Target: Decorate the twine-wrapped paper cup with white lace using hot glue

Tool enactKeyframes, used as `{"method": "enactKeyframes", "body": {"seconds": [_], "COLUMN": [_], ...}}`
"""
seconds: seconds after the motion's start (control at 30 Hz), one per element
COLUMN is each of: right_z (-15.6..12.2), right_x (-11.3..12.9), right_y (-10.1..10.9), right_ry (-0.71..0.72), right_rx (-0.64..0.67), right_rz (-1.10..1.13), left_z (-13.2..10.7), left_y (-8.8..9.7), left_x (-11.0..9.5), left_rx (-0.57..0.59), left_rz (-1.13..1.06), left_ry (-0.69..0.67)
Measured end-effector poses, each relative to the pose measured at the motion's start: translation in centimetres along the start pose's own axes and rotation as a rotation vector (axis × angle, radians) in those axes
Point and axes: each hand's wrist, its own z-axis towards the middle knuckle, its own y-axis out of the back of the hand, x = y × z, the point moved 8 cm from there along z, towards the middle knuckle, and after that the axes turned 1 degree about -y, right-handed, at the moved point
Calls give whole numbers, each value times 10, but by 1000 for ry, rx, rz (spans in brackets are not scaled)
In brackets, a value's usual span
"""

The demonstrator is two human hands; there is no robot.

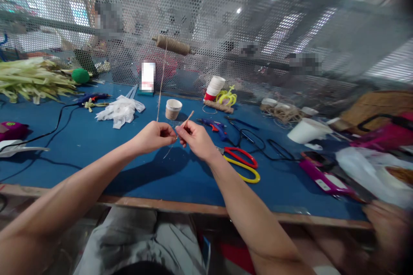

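My left hand [157, 138] is closed in a pinch on the twine [162, 73], which runs down from a spool [173, 45] on the perforated panel. Close beside it, my right hand [197, 139] pinches a thin tan stick [189, 117] whose tip points up and away. The fingertips of both hands nearly meet, and a loose strand hangs below them. Just beyond the hands stands a small paper cup [173, 109] with a brown lower part. Scissors [241, 164] with red and yellow handles lie by my right wrist.
Glue guns [217, 129] with black cords lie at right and left. White crumpled material [121, 111] and pale leaf strips [35, 78] are on the left. White cups [214, 87], a twine heap [282, 111] and a purple device [325, 177] stand rightward. Another person's blurred hand [387, 223] shows lower right.
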Motion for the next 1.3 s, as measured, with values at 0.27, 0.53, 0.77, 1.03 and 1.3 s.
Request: {"method": "enactKeyframes", "body": {"seconds": [0.27, 0.53, 0.77, 1.03, 1.3], "right_z": [0, -1, -1, 1, 2], "right_x": [1, 4, 1, -2, -5], "right_y": [0, -7, -9, -8, -1], "right_ry": [15, 24, -19, 4, -1], "right_rx": [-48, 35, 103, 52, -64], "right_rz": [-131, 56, 151, 105, -66], "left_z": [0, 1, 0, 2, 2], "left_y": [3, -2, -6, -4, 1], "left_x": [1, 7, 11, 10, 5], "left_rx": [-85, -29, 7, -40, -60], "left_rz": [130, -123, -253, -186, 105], "left_ry": [-5, 39, 80, 54, -23]}}
